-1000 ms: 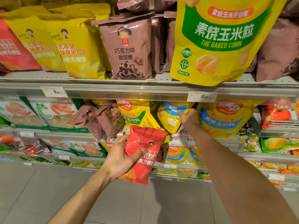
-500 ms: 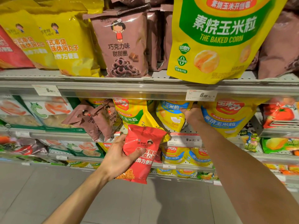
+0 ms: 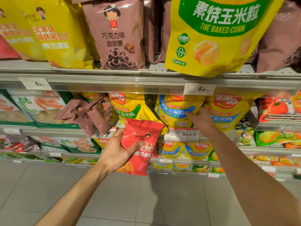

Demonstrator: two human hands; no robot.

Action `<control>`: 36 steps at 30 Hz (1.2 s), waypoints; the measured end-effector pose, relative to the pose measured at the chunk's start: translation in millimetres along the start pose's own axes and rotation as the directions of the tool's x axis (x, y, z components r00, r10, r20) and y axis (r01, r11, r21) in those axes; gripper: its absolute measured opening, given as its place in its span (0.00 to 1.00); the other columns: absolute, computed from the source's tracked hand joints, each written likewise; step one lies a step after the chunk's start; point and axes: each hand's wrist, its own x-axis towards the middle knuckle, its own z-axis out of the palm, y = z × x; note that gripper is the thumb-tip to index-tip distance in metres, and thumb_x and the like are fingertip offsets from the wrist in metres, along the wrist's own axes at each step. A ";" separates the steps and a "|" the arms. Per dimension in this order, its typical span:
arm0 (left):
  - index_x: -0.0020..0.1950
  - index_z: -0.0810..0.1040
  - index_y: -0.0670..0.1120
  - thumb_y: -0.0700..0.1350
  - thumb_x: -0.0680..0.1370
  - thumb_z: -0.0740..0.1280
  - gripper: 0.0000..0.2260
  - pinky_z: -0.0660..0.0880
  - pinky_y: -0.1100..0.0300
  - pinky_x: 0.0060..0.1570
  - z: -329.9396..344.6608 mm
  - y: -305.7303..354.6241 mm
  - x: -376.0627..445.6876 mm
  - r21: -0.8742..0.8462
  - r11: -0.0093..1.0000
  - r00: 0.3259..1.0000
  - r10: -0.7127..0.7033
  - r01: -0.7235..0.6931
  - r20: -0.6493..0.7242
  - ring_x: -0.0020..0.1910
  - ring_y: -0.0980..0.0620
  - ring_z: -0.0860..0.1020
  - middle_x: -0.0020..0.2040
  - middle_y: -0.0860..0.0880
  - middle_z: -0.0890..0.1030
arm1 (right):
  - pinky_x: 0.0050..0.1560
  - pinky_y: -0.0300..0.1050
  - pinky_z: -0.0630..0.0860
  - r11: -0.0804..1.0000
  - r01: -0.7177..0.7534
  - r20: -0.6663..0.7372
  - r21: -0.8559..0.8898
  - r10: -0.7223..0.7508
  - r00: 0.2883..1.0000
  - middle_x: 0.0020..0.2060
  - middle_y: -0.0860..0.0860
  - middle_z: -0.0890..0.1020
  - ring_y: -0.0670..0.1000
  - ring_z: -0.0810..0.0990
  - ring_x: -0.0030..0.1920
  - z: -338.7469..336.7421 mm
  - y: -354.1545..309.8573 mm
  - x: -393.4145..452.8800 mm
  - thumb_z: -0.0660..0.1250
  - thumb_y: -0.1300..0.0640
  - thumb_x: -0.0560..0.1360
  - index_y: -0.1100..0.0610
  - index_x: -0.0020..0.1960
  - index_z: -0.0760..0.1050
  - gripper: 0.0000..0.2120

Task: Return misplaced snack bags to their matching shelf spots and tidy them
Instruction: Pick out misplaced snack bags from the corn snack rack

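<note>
My left hand (image 3: 114,152) grips a red snack bag (image 3: 143,147) in front of the second shelf, thumb across its face. Behind it, my right hand (image 3: 202,119) reaches into that shelf and holds the right edge of a yellow corn bag with a blue label (image 3: 174,110); the thumb lies on its front and the fingers are hidden behind it. Two brown chocolate-ring bags (image 3: 91,116) lean tilted among the yellow corn bags to the left. On the top shelf, a large yellow and green baked corn bag (image 3: 211,39) stands among brown bags.
The top shelf rail (image 3: 114,82) carries price tags. More brown chocolate-ring bags (image 3: 114,35) and yellow bags (image 3: 53,33) fill the top shelf. Green-and-white bags (image 3: 37,108) sit left, tomato-print bags (image 3: 276,108) right. Grey floor tiles (image 3: 146,201) lie below.
My right hand has shifted a little to the right, from the blue-label corn bag's front to its right edge. The left hand keeps holding the red bag in about the same place.
</note>
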 end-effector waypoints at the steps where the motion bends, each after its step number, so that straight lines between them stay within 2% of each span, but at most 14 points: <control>1: 0.60 0.79 0.59 0.62 0.70 0.76 0.21 0.79 0.48 0.61 0.9 2.0 0.2 -0.012 1.000 1.000 -0.002 0.002 0.007 0.57 0.57 0.83 0.59 0.56 0.83 | 0.53 0.44 0.74 1.000 -0.013 -0.007 0.023 0.013 1.000 0.59 0.58 0.83 0.52 0.80 0.54 1.0 -2.3 -2.6 0.69 0.66 0.78 0.64 0.64 0.78 0.15; 6: 0.60 0.79 0.59 0.57 0.73 0.77 0.17 0.79 0.51 0.61 0.3 9.7 -1.8 -0.002 1.000 1.000 0.021 -0.021 -0.001 0.56 0.58 0.82 0.59 0.56 0.83 | 0.51 0.43 0.74 0.986 -0.073 -0.038 0.150 0.079 0.996 0.52 0.52 0.82 0.51 0.80 0.52 6.4 -12.1 -11.9 0.72 0.65 0.77 0.61 0.63 0.77 0.15; 10: 0.59 0.78 0.59 0.57 0.73 0.77 0.17 0.78 0.53 0.61 -3.2 11.8 -3.6 0.007 0.999 1.000 0.031 -0.031 0.004 0.56 0.60 0.82 0.60 0.56 0.82 | 0.39 0.29 0.76 0.979 -0.057 -0.037 0.198 0.066 0.997 0.51 0.51 0.83 0.46 0.82 0.46 3.9 -9.6 -17.8 0.74 0.64 0.75 0.56 0.59 0.77 0.14; 12: 0.60 0.78 0.59 0.58 0.73 0.77 0.17 0.78 0.52 0.61 -4.8 13.5 -5.5 0.007 0.999 0.999 0.036 -0.036 0.007 0.56 0.60 0.82 0.59 0.57 0.82 | 0.46 0.34 0.81 0.977 -0.065 -0.023 0.202 0.071 0.997 0.51 0.50 0.84 0.45 0.83 0.49 0.4 -7.3 -20.7 0.74 0.65 0.75 0.54 0.59 0.76 0.15; 14: 0.60 0.78 0.59 0.57 0.73 0.77 0.17 0.78 0.52 0.61 -6.3 14.5 -8.1 -0.003 0.999 0.999 0.039 -0.039 0.013 0.56 0.60 0.82 0.59 0.58 0.82 | 0.57 0.47 0.81 0.976 -0.086 -0.014 0.201 0.090 0.996 0.52 0.51 0.85 0.52 0.84 0.55 -3.6 -5.0 -26.7 0.73 0.66 0.75 0.58 0.59 0.76 0.15; 15: 0.60 0.78 0.59 0.57 0.73 0.77 0.17 0.78 0.52 0.61 -7.2 15.6 -9.5 -0.010 0.999 0.999 0.040 -0.040 0.016 0.56 0.60 0.82 0.59 0.58 0.82 | 0.60 0.49 0.80 0.973 -0.093 -0.016 0.213 0.099 0.995 0.54 0.52 0.85 0.54 0.84 0.57 -4.7 -3.8 -31.8 0.73 0.67 0.75 0.60 0.62 0.76 0.17; 18: 0.61 0.78 0.59 0.56 0.73 0.77 0.18 0.78 0.52 0.62 -11.3 21.5 -14.8 -0.027 0.998 0.998 0.050 -0.049 0.032 0.56 0.60 0.82 0.60 0.57 0.82 | 0.57 0.45 0.76 0.964 -0.101 -0.129 0.247 0.136 0.982 0.56 0.52 0.80 0.53 0.80 0.58 -5.5 -4.4 -59.2 0.74 0.63 0.75 0.60 0.68 0.71 0.23; 21: 0.61 0.80 0.57 0.57 0.73 0.77 0.18 0.79 0.51 0.62 -15.3 28.1 -21.0 -0.043 0.996 0.996 0.076 -0.074 0.048 0.58 0.59 0.82 0.60 0.57 0.82 | 0.45 0.38 0.74 0.975 -0.084 -0.196 0.204 0.125 0.973 0.52 0.51 0.81 0.52 0.81 0.53 -2.6 -13.8 -96.0 0.76 0.53 0.74 0.57 0.57 0.73 0.17; 23: 0.61 0.81 0.54 0.56 0.73 0.77 0.18 0.79 0.50 0.61 -16.7 34.1 -25.1 -0.058 0.994 0.995 0.092 -0.089 0.049 0.57 0.58 0.82 0.59 0.56 0.82 | 0.45 0.38 0.75 0.974 -0.108 -0.060 0.197 0.122 0.991 0.52 0.49 0.84 0.47 0.82 0.52 3.2 -24.5 -117.3 0.75 0.47 0.75 0.54 0.52 0.79 0.13; 25: 0.60 0.83 0.50 0.51 0.74 0.77 0.16 0.80 0.53 0.60 -17.6 40.6 -29.0 -0.084 0.992 0.994 0.098 -0.095 0.043 0.56 0.59 0.83 0.59 0.54 0.82 | 0.55 0.42 0.77 0.962 -0.165 0.123 0.218 0.140 0.982 0.53 0.45 0.85 0.44 0.82 0.55 12.4 -35.6 -133.5 0.72 0.43 0.75 0.49 0.49 0.84 0.11; 27: 0.60 0.82 0.47 0.49 0.74 0.77 0.16 0.79 0.64 0.55 -18.1 47.5 -32.9 -0.084 0.991 0.993 0.112 -0.108 0.038 0.53 0.63 0.82 0.58 0.54 0.82 | 0.64 0.49 0.77 0.937 -0.226 0.226 0.266 0.168 0.960 0.50 0.42 0.85 0.43 0.81 0.56 21.6 -44.2 -143.8 0.70 0.40 0.75 0.48 0.49 0.85 0.12; 30: 0.61 0.82 0.44 0.45 0.75 0.77 0.16 0.73 0.76 0.45 -19.3 57.6 -40.5 -0.118 0.986 0.992 0.120 -0.116 0.027 0.49 0.68 0.81 0.54 0.60 0.82 | 0.68 0.54 0.75 0.867 -0.321 0.324 0.381 0.199 0.925 0.50 0.40 0.86 0.41 0.79 0.57 30.7 -52.4 -152.4 0.71 0.40 0.74 0.48 0.52 0.84 0.14; 33: 0.62 0.81 0.44 0.45 0.75 0.77 0.17 0.75 0.75 0.43 -22.5 64.1 -46.2 -0.173 0.979 0.992 0.115 -0.106 0.042 0.47 0.66 0.83 0.50 0.63 0.84 | 0.69 0.58 0.72 0.844 -0.308 0.394 0.439 0.127 0.910 0.57 0.45 0.86 0.47 0.79 0.65 34.4 -59.3 -158.7 0.74 0.36 0.70 0.49 0.54 0.83 0.20; 36: 0.63 0.79 0.46 0.47 0.74 0.77 0.19 0.78 0.70 0.44 -27.1 69.6 -49.9 -0.236 0.967 0.993 0.109 -0.097 0.036 0.49 0.61 0.85 0.56 0.54 0.84 | 0.68 0.63 0.72 0.834 -0.288 0.411 0.471 0.081 0.908 0.59 0.53 0.85 0.55 0.80 0.65 38.7 -68.9 -161.9 0.74 0.34 0.69 0.53 0.58 0.80 0.27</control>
